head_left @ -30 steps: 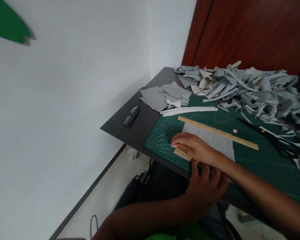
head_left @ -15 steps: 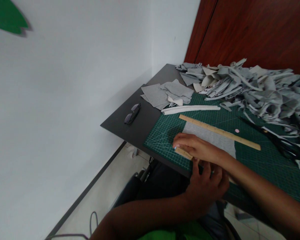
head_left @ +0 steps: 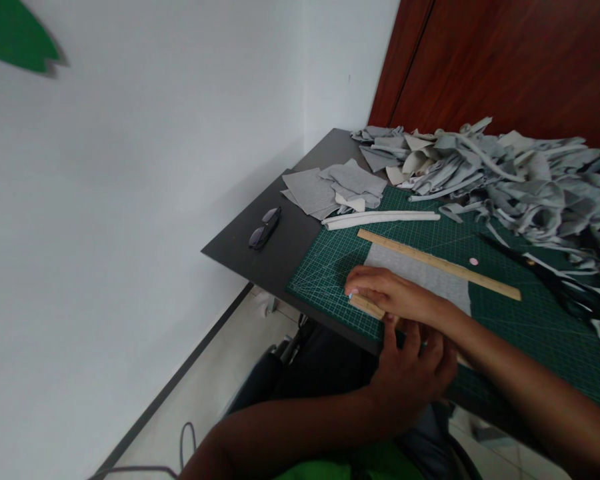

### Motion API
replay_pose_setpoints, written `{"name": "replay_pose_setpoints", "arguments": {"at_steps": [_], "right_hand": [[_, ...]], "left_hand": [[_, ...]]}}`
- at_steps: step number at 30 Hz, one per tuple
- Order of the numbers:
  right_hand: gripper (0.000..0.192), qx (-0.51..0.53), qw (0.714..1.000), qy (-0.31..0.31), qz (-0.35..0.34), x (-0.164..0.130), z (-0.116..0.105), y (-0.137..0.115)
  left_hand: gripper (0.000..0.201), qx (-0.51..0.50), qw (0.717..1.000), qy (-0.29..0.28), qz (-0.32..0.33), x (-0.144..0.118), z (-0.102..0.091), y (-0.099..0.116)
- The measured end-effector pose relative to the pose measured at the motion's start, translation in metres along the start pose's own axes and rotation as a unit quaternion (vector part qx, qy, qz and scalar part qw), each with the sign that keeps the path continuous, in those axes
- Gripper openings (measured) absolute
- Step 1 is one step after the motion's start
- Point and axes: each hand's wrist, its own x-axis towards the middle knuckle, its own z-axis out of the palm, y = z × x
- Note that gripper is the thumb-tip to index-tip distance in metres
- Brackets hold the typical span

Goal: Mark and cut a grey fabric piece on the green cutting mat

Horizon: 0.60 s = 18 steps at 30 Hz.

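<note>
The right hand lies flat, fingers stretched and pressed down on a short wooden ruler at the near edge of the green gridded cutting mat; its grip is released, palm down, closing on nothing. The short ruler lies along the near edge of a rectangular grey felt piece, which rests flat on the mat. The left hand sits just below the right, at the front edge of the dark worktop, fingers spread and loosely curled; whether it holds anything cannot be told, since the right forearm crosses it.

Along the far edge of the grey piece lies a long wooden ruler, set at a slant, with a small pink round disc just beyond it. Farther back a rolled white fabric strip lies across the mat's far side. A pair of black scissors rests on the mat to the right, its blades pointing left, the handles near the heap.

No box, tray or bin shows; the scraps lie loose. A big heap of grey fabric offcuts covers the back of the worktop, and a small stack of flat grey felt squares lies at its left. Dark-framed folded glasses rest on the bare worktop, well apart from the mat.
</note>
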Motion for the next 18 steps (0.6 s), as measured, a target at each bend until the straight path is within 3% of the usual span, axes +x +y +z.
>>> {"name": "replay_pose_setpoints", "arguments": {"at_steps": [18], "right_hand": [[0.024, -0.015, 1.0, -0.012, -0.002, -0.0004, -0.0009, -0.001]], "left_hand": [[0.045, -0.009, 1.0, 0.008, -0.003, -0.0005, 0.002, 0.0011]]}}
